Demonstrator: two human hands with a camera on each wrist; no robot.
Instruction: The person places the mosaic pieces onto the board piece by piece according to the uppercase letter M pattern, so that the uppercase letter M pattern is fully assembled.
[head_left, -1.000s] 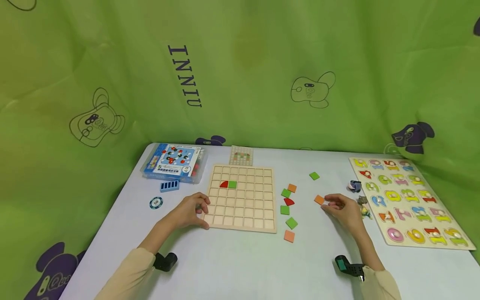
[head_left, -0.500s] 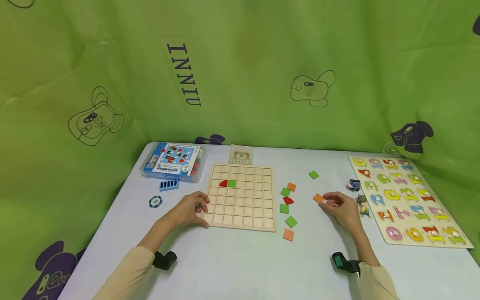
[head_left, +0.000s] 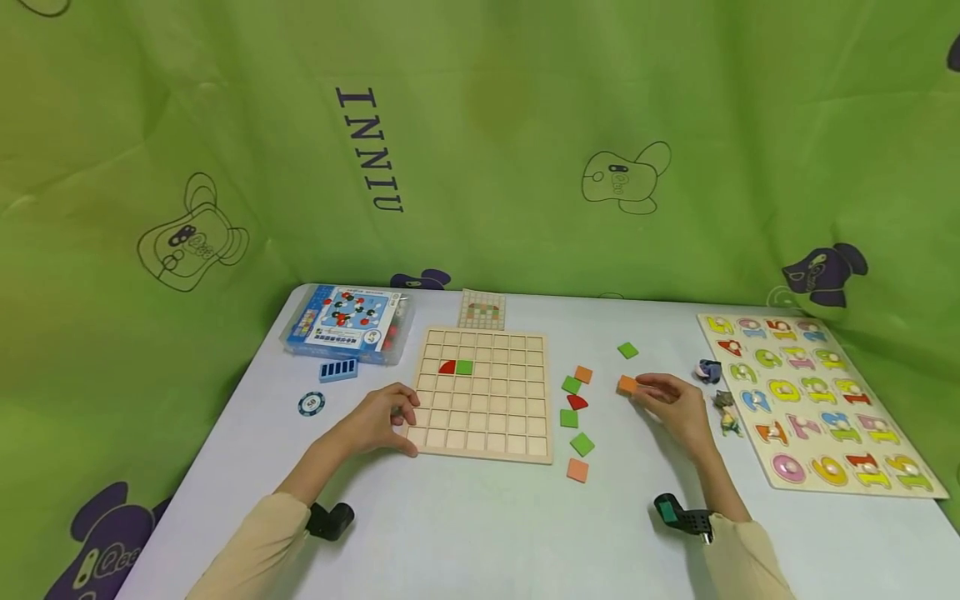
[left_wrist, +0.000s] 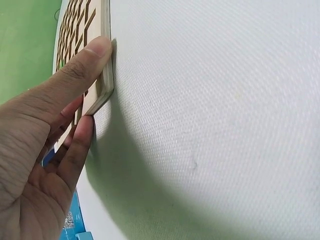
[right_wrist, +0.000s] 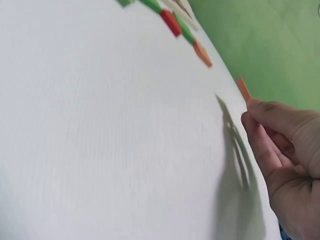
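Green printed cloth (head_left: 495, 225) hangs behind and left of a white table (head_left: 480, 533). Number puzzle board (head_left: 813, 450), coloured numerals, lies flat on the right, set askew. Wooden grid board (head_left: 498, 408) lies flat near mid-table. Clear box (head_left: 348, 321) with a molecule picture sits at far left.

Left hand (head_left: 384, 421) grips the near left corner of the grid board: thumb on the near rim, fingers curved at the left edge, confirmed in the left wrist view. Right hand (head_left: 678, 410) pinches an orange tile (head_left: 627, 385) between thumb and fingers. Right wrist view shows that tile up off the table, shadow apart from it. It's right of the grid board, well apart from it.

Pattern card (head_left: 482, 310) lies just beyond the grid board's far edge; can't tell if they touch. Three small figures (head_left: 708, 372) sit along the puzzle board's left edge, right of the right hand. Blue slotted block (head_left: 338, 371) is just in front of the box, poker chip (head_left: 311, 404) nearer the person.

Smallest: red quarter-round (head_left: 447, 367) and green tile (head_left: 464, 367) sit in adjacent cells, red on the left. Loose pieces (head_left: 569, 418), green, orange, salmon and red, are scattered right of the grid board
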